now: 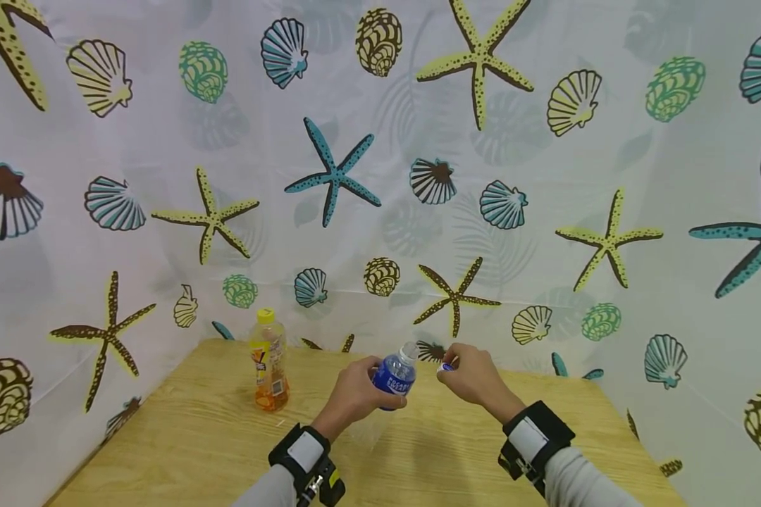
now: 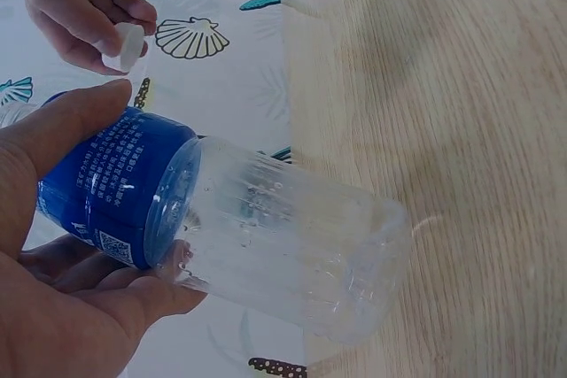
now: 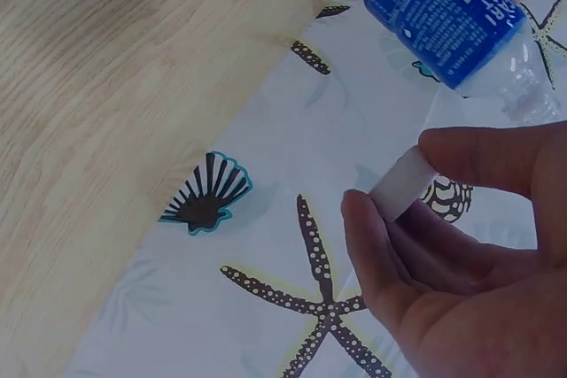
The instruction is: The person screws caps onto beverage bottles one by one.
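Observation:
My left hand [image 1: 356, 389] grips a clear plastic bottle [image 2: 292, 236] around its blue label [image 1: 393, 377], holding it tilted above the table. Its mouth is uncapped in the head view, and I see only a few droplets on its inner wall in the left wrist view. To the right of the bottle's neck, my right hand [image 1: 475, 377] pinches a white bottle cap [image 3: 405, 183] between thumb and fingers. The cap's top looks blue in the head view. Cap and bottle are apart.
A second bottle [image 1: 270, 373] with a yellow cap and orange liquid stands upright at the left back of the wooden table [image 1: 215, 451]. Behind the table hangs a white curtain [image 1: 380, 232] printed with shells and starfish.

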Demonstrator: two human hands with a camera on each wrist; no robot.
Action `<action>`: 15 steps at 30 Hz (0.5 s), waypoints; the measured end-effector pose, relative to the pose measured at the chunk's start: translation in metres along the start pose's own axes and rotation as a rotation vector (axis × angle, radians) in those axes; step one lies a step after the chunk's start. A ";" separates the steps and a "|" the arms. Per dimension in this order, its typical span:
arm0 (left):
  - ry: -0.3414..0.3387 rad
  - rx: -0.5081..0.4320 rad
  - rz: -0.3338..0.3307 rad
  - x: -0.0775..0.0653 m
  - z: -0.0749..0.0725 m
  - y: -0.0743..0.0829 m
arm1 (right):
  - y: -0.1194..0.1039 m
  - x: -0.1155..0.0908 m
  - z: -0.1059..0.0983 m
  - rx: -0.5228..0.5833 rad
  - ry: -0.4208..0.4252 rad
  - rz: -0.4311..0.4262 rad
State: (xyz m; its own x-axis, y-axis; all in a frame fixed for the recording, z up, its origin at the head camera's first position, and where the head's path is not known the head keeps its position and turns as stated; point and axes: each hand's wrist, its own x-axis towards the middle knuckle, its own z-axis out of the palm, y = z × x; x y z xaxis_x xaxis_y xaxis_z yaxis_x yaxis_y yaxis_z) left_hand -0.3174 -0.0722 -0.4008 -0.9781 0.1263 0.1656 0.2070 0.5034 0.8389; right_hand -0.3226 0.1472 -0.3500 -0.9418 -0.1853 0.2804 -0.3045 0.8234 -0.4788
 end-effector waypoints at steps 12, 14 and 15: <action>-0.018 0.009 -0.001 0.001 0.007 0.001 | -0.032 0.003 -0.023 0.132 0.081 -0.122; -0.015 0.018 -0.001 0.001 0.007 0.001 | -0.037 0.001 -0.024 0.148 0.064 -0.138; -0.015 0.020 -0.003 0.000 0.007 0.001 | -0.039 0.000 -0.024 0.150 0.055 -0.144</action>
State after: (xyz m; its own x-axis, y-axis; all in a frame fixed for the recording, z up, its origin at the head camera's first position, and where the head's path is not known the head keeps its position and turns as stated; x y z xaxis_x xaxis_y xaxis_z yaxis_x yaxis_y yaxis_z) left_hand -0.3174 -0.0653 -0.4037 -0.9782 0.1374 0.1558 0.2051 0.5208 0.8287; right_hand -0.3072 0.1282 -0.3112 -0.8791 -0.2622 0.3981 -0.4571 0.7006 -0.5479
